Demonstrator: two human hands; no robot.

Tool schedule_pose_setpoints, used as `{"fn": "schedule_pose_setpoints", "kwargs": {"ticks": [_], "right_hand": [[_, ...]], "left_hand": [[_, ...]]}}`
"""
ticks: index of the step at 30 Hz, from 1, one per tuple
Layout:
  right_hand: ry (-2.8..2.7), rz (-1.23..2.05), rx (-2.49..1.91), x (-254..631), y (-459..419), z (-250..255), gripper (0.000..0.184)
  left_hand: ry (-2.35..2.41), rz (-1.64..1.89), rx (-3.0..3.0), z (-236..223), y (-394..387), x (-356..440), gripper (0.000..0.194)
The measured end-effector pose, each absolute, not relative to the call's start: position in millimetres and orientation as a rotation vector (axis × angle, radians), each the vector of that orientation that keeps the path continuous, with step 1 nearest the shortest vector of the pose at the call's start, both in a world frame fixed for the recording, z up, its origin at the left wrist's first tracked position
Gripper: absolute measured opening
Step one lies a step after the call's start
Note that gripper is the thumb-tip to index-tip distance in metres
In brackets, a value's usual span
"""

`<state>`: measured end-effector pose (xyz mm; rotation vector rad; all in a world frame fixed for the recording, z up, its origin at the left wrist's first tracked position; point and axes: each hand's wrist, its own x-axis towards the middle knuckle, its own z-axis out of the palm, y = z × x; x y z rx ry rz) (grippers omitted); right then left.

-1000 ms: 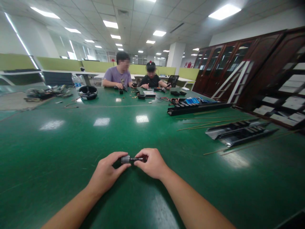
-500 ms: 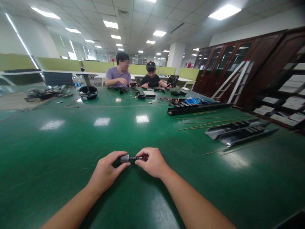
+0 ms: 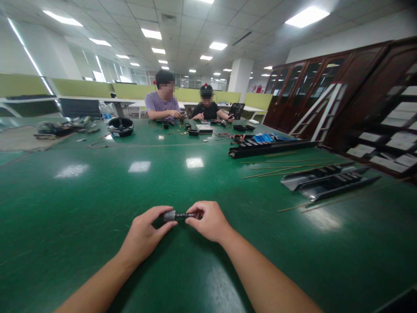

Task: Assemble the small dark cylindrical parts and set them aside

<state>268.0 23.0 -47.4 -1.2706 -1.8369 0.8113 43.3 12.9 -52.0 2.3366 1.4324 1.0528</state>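
Note:
Just over the green tabletop, at the lower middle, my left hand is closed on a short grey metal cylinder. Thumb and fingers pinch it from both sides. A thin dark stepped shaft runs from the cylinder to the right, lying level. My right hand pinches the far end of this shaft between thumb and fingers, and its tip is hidden there. Whether the cylinder and shaft are one piece or two joined parts I cannot tell.
Thin brass-coloured rods and black metal channels lie on the right. Farther back is a long black rail with blue items. A black headset sits back left. Two people work across the table among small parts.
My hands have drifted slightly apart, so a little more of the shaft shows between them. Both keep their grip. Across the table, the person in purple has brought their hands together.

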Motion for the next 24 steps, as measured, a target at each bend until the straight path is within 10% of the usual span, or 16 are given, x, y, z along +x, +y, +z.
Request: {"fn": "schedule_pose_setpoints", "kwargs": {"ticks": [24], "right_hand": [[-1.845,0.771,-1.259,273.9,25.5,-47.3,0.012]], "left_hand": [[1.457,1.039,2.322,-54.0,14.6,40.0,0.038]]}}
